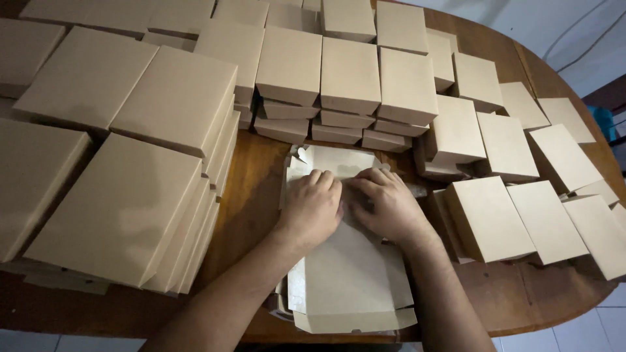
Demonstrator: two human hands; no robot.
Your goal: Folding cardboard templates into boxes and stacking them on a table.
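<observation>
Scene: A person leans over a brown wooden table [251,195], seen from a head-worn camera looking down.
Left hand [312,207]: Lies palm down with fingers curled, pressing on a flat, unfolded cardboard box blank [349,274]; it grips nothing.
Right hand [390,205]: Set just beside the left, fingertips touching it, also pressing down on the blank without grasping it.
Box blank: Pale side up, in the middle of the table at its near edge, atop a few more flat sheets, its near flap reaching the rim.
Left side: Tall stacks of large flat brown boxes [124,208].
Far side: Rows of smaller folded boxes [349,75], stacked several high.
Right side: More small folded boxes [489,218], leaning in overlapping rows.
</observation>
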